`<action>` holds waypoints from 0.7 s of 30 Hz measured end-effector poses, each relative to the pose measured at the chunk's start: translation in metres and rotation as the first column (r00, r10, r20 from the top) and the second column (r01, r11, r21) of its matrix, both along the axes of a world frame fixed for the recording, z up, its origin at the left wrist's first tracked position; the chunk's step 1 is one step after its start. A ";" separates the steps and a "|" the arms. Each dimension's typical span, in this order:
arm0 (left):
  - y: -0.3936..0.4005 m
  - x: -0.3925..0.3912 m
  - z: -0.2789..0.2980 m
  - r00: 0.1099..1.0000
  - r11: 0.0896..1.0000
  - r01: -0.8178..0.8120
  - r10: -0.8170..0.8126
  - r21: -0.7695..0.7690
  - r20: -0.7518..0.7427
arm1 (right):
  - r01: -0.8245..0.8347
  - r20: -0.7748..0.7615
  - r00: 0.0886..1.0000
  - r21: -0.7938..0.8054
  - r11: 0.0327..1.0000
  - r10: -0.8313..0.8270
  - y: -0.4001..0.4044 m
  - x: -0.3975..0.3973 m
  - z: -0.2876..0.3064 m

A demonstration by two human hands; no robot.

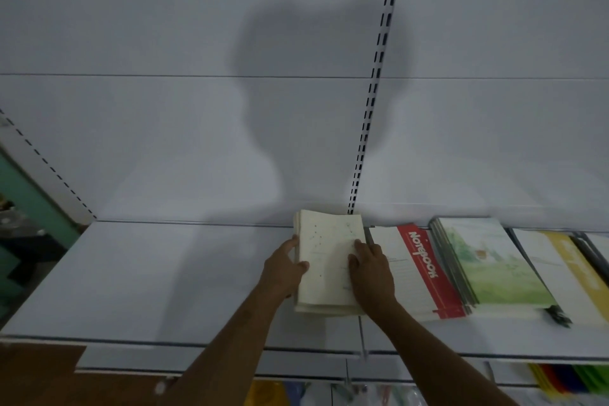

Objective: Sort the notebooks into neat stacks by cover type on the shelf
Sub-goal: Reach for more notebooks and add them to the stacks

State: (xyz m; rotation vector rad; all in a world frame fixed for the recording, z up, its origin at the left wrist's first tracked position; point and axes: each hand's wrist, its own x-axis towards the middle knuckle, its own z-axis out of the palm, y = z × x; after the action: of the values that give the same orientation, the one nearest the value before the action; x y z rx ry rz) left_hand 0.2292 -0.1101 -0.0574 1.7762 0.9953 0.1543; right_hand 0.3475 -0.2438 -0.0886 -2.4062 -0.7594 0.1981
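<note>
Both arms reach forward, left hand (pixel 284 269) curled, right hand (pixel 370 269) pressing flat.

Both hands (pixel 329 269) hold a cream notebook stack (pixel 324 260) on the shelf (pixel 148 273)

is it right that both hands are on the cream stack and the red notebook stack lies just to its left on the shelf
Not quite. Both the left hand and right hand are on the cream stack, but the head view shows the red notebook stack lying just to its right on the shelf, not its left.
</note>
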 end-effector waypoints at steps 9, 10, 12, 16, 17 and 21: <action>-0.005 0.001 0.003 1.000 1.000 -0.017 0.017 -0.025 0.009 | -0.019 -0.012 1.000 -0.041 0.999 0.019 -0.004 0.000 0.000; -0.005 0.002 0.003 1.000 1.000 -0.014 0.014 -0.019 0.004 | -0.025 -0.014 1.000 -0.039 0.999 0.025 -0.004 0.001 0.000; -0.004 0.003 0.004 1.000 1.000 -0.001 0.000 -0.024 -0.026 | -0.030 -0.021 0.999 -0.031 0.999 0.030 -0.004 0.002 -0.001; 0.006 0.007 0.011 0.969 0.989 0.147 -0.146 -0.008 -0.201 | -0.022 -0.021 1.000 -0.047 0.999 0.021 -0.004 0.000 -0.004; 0.009 0.009 0.014 0.947 0.977 0.210 -0.197 0.024 -0.255 | -0.015 -0.023 1.000 -0.054 0.998 0.013 -0.004 -0.001 -0.004; 0.020 0.023 0.031 0.801 0.836 0.496 -0.336 0.235 -0.496 | 0.028 -0.043 0.999 -0.090 0.996 -0.032 0.004 -0.001 0.000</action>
State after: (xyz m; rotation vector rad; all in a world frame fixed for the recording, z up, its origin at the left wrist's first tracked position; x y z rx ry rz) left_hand 0.2519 -0.0900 -0.0263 2.3970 0.8783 -0.3961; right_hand 0.3465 -0.2401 -0.0881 -2.4869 -0.7076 0.2775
